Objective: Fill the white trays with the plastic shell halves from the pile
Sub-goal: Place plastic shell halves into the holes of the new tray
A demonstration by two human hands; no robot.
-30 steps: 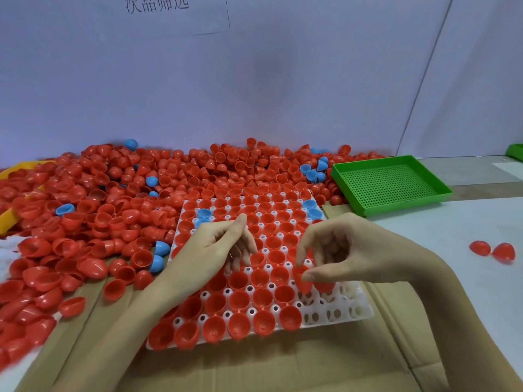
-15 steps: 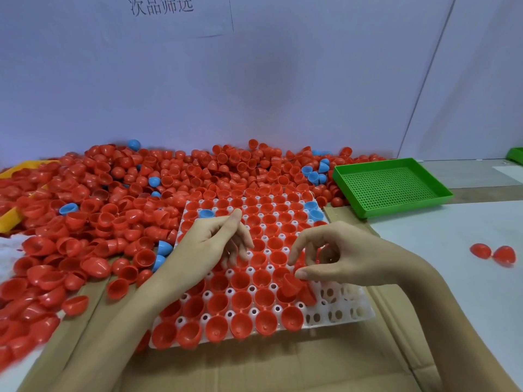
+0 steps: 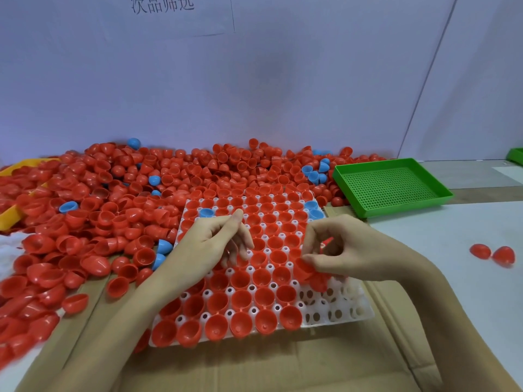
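Observation:
A white tray lies on cardboard in front of me, most of its cups filled with red shell halves and a few blue ones; several cups at its near right corner are bare. My right hand hovers over the tray's right side and pinches red shell halves between thumb and fingers. My left hand rests over the tray's left middle with relaxed, loosely bent fingers; whether it holds a shell is hidden. The pile of red and blue shell halves spreads behind and left of the tray.
A green perforated tray sits at the back right. Two loose red shells lie on the white table at the right. A yellow container pokes from the pile at far left. Cardboard covers the near table.
My right hand has drifted slightly left and down with its red shells, over the tray's lower right cups. The left hand has stayed almost in place.

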